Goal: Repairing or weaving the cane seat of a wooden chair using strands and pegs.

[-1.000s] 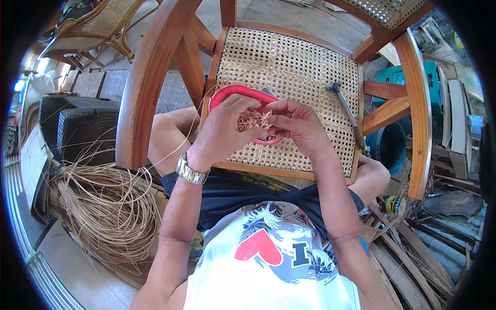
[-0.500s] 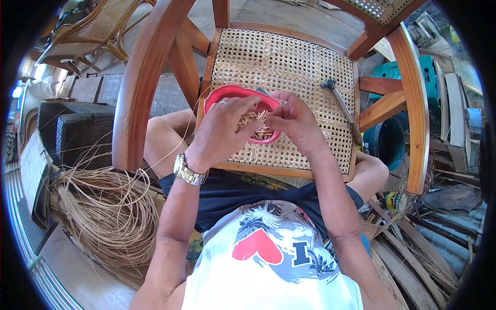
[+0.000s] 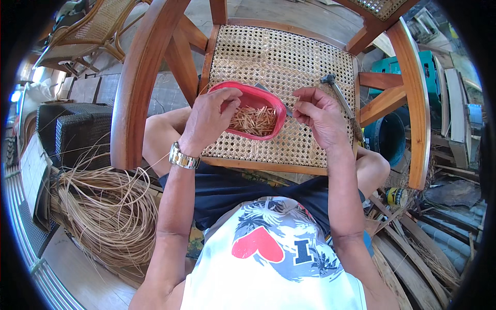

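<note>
A red oval plastic container (image 3: 282, 116) rests on the woven cane seat (image 3: 258, 54) of a wooden chair. Inside it lies a heap of short, pale wooden pegs (image 3: 253, 121). My left hand (image 3: 211, 118), with a metal watch on the wrist, is curled over the container's left end. Whether anything is in its fingers is hidden. Just right of the container and apart from it, my right hand (image 3: 321, 116) pinches thumb and fingertips together above the cane. What they hold is too small to name. Beyond that hand, a hammer (image 3: 338, 95) lies along the seat's right side.
The chair's wooden arms rise at left (image 3: 139, 82) and right (image 3: 411, 103). A large coil of cane strands (image 3: 103, 217) lies at the lower left. To the right are a dark bucket (image 3: 387, 137), a green crate (image 3: 426, 77) and scrap wood (image 3: 408, 263). A rattan chair (image 3: 93, 36) stands far left.
My hands have moved apart: the right one went right, out of the container, and the left one drew back to its left end. More of the pegs now shows.
</note>
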Demonstrator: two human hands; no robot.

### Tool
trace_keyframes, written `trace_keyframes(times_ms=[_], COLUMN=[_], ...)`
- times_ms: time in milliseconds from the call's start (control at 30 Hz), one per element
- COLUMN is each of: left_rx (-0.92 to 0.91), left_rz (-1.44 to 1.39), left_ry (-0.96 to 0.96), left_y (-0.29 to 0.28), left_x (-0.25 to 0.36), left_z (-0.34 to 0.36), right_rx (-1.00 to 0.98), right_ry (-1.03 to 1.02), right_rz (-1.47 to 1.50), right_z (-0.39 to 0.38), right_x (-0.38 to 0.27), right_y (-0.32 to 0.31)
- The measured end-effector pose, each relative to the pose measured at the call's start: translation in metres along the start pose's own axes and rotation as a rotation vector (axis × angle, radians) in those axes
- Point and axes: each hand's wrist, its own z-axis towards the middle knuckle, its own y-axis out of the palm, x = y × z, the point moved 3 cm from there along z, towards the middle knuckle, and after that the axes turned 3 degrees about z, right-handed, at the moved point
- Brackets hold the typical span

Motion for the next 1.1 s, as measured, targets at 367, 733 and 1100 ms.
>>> trace_keyframes(times_ms=[367,733,1100], left_rx=[-0.152,-0.157,-0.128], left_rz=[-0.12,0.113,0.003], left_ry=[0.103,0.34,0.324], left_y=[0.005,0.011,0.001], left_x=[0.055,0.067,0.082], left_z=[-0.015,-0.008,-0.004], right_rx=[-0.149,-0.183,-0.287], right_ry=[0.004,0.041,0.149], right_rz=[0.045,-0.033,0.263], right_z=[-0.011,-0.019,-0.02], right_x=[0.008,0.012,0.002], right_y=[0.035,0.042,0.026])
